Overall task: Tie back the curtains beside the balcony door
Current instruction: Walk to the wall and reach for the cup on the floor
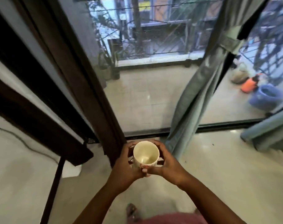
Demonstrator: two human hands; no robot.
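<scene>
An empty cream mug (146,155) sits between both my hands in front of the balcony door. My left hand (127,165) wraps its left side and my right hand (165,164) its right side. A dark brown curtain (82,75) hangs loose left of the door's mesh screen (137,94). To the right, a grey-green curtain (200,88) is gathered, with a band of the same cloth (229,43) wrapped around it high up. Another grey-green curtain (266,131) shows at the far right edge.
A dark-framed piece of furniture (40,113) stands at the left with a cable on the floor beside it. Out on the balcony are potted plants (108,68), a blue tub (265,96) and an orange container (249,84). My foot (132,210) is on the pale floor.
</scene>
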